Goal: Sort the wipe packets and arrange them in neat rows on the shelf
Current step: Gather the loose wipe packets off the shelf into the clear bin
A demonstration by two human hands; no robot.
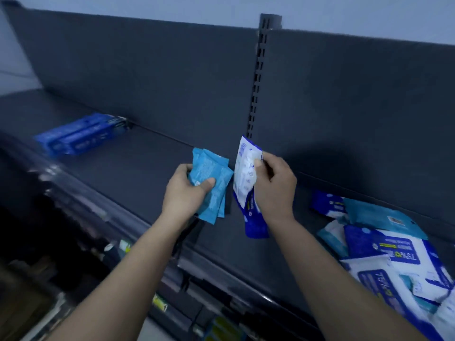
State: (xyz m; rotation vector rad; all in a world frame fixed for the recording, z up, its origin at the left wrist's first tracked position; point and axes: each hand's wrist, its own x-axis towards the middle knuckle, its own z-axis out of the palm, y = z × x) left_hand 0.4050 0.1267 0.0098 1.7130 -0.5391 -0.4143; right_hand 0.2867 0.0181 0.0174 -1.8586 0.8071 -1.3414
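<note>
Left hand (pixel 187 190) grips a fan of light-blue packets (pixel 211 173) while, just right of that grip, right hand (pixel 275 185) pinches a white-and-blue packet (pixel 246 173), apparently keeping kinds separate.

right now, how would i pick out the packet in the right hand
Find the slotted upright splitting the dark shelf's back panel. Just below it, the right hand pinches a white packet with a dark blue bottom end. The left hand beside it holds plain light blue packets.
</note>
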